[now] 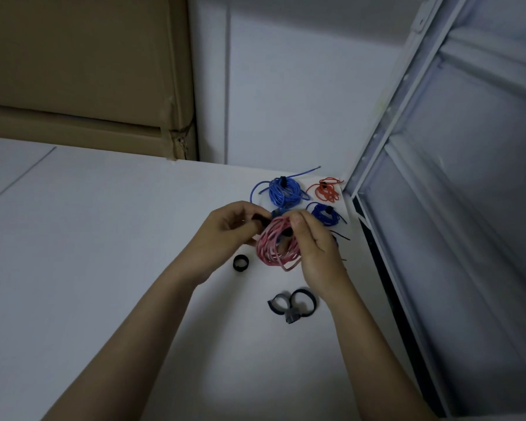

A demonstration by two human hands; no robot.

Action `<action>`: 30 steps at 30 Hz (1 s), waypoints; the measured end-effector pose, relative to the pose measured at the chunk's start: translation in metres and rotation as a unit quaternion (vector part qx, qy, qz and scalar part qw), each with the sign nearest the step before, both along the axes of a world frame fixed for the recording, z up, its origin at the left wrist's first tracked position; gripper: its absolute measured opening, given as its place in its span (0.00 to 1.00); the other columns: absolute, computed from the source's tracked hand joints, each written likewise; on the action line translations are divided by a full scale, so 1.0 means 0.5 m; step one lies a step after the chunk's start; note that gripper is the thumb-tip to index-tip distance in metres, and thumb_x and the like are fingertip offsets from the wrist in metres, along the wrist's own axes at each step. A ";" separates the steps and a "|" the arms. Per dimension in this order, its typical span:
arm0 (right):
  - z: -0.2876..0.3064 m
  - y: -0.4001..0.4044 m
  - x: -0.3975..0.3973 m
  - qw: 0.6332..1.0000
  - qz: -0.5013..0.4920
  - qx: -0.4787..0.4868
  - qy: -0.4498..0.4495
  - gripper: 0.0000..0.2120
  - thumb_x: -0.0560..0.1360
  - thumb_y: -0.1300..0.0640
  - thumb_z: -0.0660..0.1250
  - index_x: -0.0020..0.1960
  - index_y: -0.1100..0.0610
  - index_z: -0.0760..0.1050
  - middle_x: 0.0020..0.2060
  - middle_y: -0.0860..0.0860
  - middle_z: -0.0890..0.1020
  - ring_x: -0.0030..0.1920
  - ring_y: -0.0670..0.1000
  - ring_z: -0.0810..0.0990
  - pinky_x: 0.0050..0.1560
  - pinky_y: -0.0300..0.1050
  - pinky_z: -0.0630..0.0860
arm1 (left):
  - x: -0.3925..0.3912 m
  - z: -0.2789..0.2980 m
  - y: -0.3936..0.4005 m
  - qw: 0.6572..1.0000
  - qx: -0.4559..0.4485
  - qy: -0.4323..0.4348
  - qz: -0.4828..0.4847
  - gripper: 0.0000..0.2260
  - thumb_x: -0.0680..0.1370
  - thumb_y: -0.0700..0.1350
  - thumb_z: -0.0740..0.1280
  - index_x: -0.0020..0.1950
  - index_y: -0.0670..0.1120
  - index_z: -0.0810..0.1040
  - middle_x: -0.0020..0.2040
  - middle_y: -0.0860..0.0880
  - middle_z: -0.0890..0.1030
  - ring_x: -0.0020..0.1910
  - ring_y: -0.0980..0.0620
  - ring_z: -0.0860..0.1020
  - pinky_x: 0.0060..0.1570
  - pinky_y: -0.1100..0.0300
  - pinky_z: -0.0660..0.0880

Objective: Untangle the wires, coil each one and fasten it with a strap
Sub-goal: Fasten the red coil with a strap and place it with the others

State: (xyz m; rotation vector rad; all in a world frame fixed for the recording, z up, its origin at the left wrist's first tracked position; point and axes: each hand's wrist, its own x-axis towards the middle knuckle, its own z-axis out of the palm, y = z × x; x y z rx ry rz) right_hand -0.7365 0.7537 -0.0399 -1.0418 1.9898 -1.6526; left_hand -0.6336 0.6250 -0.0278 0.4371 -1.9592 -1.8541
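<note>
The pink wire coil (275, 244) was held above the white table (110, 238), at the centre of the view, between both hands. The right hand (315, 250) gripped the coil's right side, thumb pressed on top of the turns and fingers curled behind. The left hand (225, 229) pinched the end of a black strap (260, 220) at the coil's 11 o'clock edge; whether the strap was already round the bundle could not be told.

Three fastened coils lay at 1 o'clock: a large blue coil (284, 191), a red coil (327, 189) and a dark blue coil (325, 213). A spare strap ring (240, 263) lay at 7 o'clock of the pink coil, and two looped straps (292, 303) at 6 o'clock.

Judgement: the wire is light, thin and springy, so the turns will spread if released. Hold should stay across all turns beside the strap point, with the strap drawn snug there.
</note>
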 end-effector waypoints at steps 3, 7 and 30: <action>0.003 -0.005 0.005 1.000 0.014 -0.007 -0.019 0.12 0.82 0.53 0.53 0.48 0.46 0.75 0.42 0.46 0.80 0.44 0.41 0.78 0.48 0.35 0.75 | -0.003 0.011 0.010 0.998 0.051 0.007 0.027 0.05 0.79 0.36 0.64 0.45 0.43 0.78 0.42 0.47 0.81 0.39 0.56 0.80 0.37 0.68 0.74; 0.006 -0.003 0.012 0.999 0.040 0.008 -0.025 0.12 0.82 0.52 0.53 0.49 0.47 0.75 0.43 0.46 0.81 0.45 0.40 0.80 0.47 0.33 0.75 | -0.004 0.028 0.036 0.996 0.067 -0.021 0.047 0.04 0.82 0.42 0.60 0.49 0.43 0.71 0.42 0.46 0.80 0.30 0.60 0.77 0.26 0.71 0.69; 0.022 0.050 0.037 0.991 -0.005 0.057 0.120 0.13 0.82 0.49 0.52 0.45 0.49 0.71 0.34 0.54 0.76 0.34 0.48 0.72 0.39 0.49 0.71 | 0.042 0.074 0.087 0.994 0.036 -0.062 0.082 0.03 0.82 0.42 0.59 0.52 0.43 0.70 0.37 0.47 0.83 0.34 0.53 0.82 0.33 0.67 0.75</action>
